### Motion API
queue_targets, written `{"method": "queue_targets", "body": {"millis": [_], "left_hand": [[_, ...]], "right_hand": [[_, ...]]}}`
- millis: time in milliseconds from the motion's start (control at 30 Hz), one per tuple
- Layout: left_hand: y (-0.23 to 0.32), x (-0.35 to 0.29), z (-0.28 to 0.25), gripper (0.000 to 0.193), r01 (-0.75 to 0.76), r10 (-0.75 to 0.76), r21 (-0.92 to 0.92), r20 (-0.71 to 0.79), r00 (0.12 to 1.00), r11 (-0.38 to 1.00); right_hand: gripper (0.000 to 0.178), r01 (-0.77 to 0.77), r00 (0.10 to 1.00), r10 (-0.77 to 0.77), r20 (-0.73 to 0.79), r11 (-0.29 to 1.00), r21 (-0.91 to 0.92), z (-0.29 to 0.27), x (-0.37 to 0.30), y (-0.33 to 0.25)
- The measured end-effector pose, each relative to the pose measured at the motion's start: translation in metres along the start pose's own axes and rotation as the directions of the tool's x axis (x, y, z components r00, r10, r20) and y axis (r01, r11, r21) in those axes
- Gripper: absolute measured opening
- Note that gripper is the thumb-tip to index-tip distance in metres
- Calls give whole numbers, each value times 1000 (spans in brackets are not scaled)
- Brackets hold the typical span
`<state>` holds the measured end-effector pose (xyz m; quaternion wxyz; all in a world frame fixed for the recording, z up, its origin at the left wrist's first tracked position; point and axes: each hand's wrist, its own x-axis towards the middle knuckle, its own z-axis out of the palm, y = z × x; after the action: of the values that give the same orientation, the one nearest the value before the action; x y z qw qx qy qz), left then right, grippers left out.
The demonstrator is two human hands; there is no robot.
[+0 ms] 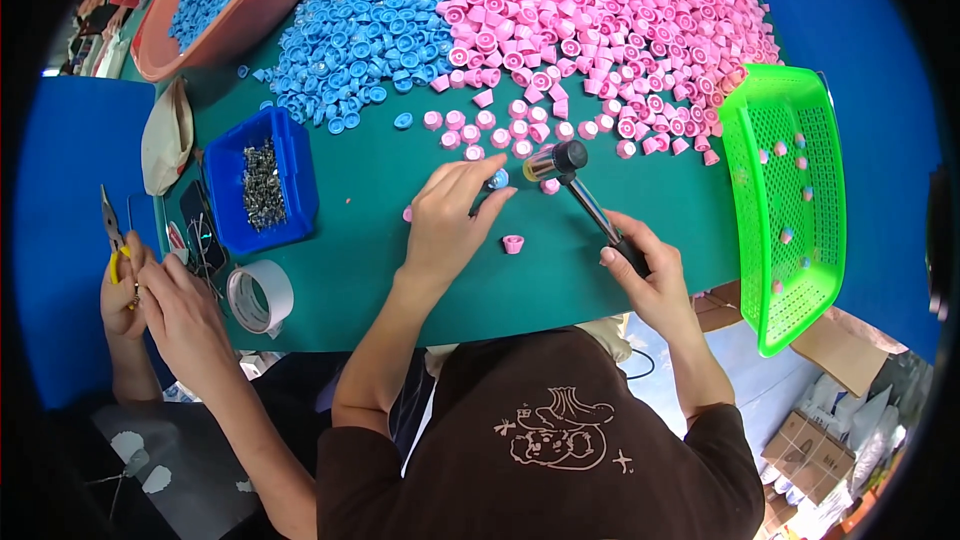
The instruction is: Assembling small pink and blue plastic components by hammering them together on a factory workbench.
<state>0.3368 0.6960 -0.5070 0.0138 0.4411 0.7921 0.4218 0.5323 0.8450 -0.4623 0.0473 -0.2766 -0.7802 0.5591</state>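
My left hand [447, 220] rests on the green table [370, 200] and pinches a small blue cap [498, 179] with its fingertips. My right hand [643, 265] grips the black handle of a small hammer [570, 166], whose metal head hovers right beside the blue cap. A single pink cap [513, 243] lies between my hands. A row of pink caps [500, 130] stands just beyond the hammer head.
Big heaps of pink caps [610, 20] and blue caps [370, 30] fill the far table. A green basket [790, 200] sits at right, a blue bin of metal parts [258, 185] and a tape roll [260, 295] at left. Another person's hands [150, 295] work at lower left.
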Motion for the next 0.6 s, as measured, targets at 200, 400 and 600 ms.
{"method": "queue_targets", "body": {"millis": [200, 400, 600], "left_hand": [[-3, 1, -3, 25, -37, 37, 18, -4, 999, 999], [-3, 2, 1, 29, -102, 101, 69, 17, 995, 992], [-3, -1, 3, 39, -59, 59, -3, -8, 998, 998]], "right_hand": [[36, 20, 1000, -19, -21, 999, 31, 3, 0, 2], [36, 24, 1000, -24, -11, 999, 33, 3, 1, 3], [35, 48, 998, -47, -41, 999, 18, 4, -1, 3]]}}
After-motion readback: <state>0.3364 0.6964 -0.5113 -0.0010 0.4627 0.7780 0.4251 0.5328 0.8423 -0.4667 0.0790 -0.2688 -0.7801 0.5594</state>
